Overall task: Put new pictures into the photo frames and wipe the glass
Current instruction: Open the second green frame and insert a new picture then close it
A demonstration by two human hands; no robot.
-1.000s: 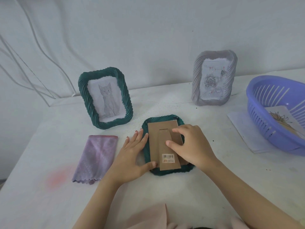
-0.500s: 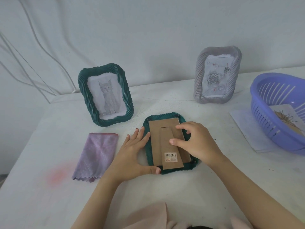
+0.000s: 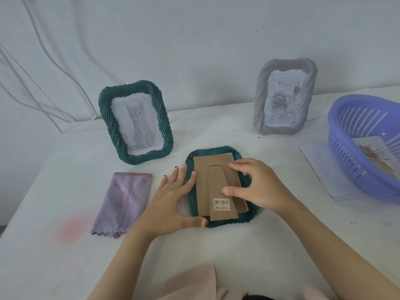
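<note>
**Head: seating the backing in the face-down frame.**
The frame (image 3: 242, 218) lies face down mid-counter (image 3: 216, 131). The left grip (image 3: 171, 198), fingers flat, steadies its left rim. The right grip (image 3: 259, 185) curls over the backing (image 3: 201, 182) edge. Press evenly, with the board square inside the rim.

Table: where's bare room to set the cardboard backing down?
Free: between the cat frame and grey frame, behind the face-down frame; also the near edge right of the right hand. Crowded: cloth left, sheet and basket right.
</note>
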